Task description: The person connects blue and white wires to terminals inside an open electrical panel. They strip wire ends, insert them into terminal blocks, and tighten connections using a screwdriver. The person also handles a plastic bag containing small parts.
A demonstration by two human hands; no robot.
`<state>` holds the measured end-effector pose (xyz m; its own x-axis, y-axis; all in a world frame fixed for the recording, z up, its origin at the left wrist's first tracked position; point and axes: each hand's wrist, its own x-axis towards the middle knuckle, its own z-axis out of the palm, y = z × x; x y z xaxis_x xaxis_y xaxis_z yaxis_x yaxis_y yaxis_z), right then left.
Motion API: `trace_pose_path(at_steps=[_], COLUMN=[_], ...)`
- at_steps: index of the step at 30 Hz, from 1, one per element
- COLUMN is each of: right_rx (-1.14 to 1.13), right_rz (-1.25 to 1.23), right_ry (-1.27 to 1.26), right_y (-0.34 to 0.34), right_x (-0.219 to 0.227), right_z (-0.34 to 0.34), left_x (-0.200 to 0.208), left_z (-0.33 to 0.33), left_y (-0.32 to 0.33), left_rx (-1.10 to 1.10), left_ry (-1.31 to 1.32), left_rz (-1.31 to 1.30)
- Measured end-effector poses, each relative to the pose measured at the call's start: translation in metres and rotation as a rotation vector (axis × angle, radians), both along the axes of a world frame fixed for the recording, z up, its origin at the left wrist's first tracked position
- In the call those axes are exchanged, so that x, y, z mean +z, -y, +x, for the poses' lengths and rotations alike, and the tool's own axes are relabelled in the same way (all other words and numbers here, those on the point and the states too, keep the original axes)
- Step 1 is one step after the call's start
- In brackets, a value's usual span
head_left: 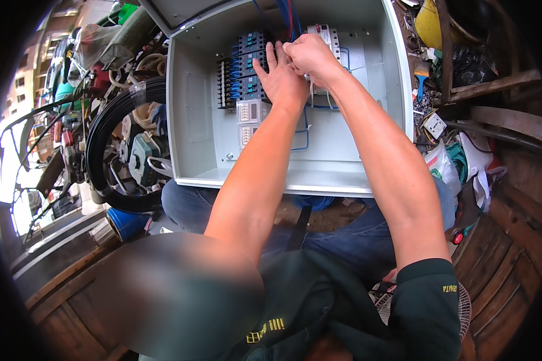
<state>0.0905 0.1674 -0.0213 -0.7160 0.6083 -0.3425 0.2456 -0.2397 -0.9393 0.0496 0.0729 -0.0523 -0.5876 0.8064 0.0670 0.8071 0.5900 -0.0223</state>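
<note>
A grey metal electrical enclosure (190,114) lies across my knees with its inside facing up. In it, my left hand (283,81) rests beside a column of black contactors (250,63), its visible fingers spread apart. My right hand (313,58) is closed right against the left one, by a bundle of blue and red wires (290,18). What its fingers pinch is hidden. A thin white strip hangs just below them. To its right sits a white-grey row of breakers (326,36), partly covered by the hand. Two clear-topped relays (247,112) stand below the contactors.
A black terminal strip (224,84) runs left of the contactors. Left of the enclosure stands a coil of black cable (96,141) amid clutter. On the right are a paintbrush (421,78), a wooden frame (494,84) and plastic bags (442,162). The enclosure's door (180,11) is at the far side.
</note>
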Motion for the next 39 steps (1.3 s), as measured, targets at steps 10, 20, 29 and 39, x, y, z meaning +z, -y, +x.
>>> trace_pose_path(at_steps=[10,20,29,39], right_rx=[0.147,0.258,0.056,0.080], right_rz=[0.729,0.526,0.373,0.495], right_ry=[0.348,0.089,0.062,0.085], right_y=[-0.027,-0.019,-0.018,-0.017], right_x=[0.047,0.114,0.086,0.085], right_z=[0.022,0.127,0.151,0.148], left_x=[0.059,0.023,0.013,-0.009], left_z=[-0.021,0.003,0.026,0.018], left_y=[0.045,0.040,0.045,0.044], left_rx=[-0.138,0.096,0.234,0.108], left_ry=[0.590,1.008,0.819,0.770], left_rz=[0.250,-0.359,-0.091,0.015])
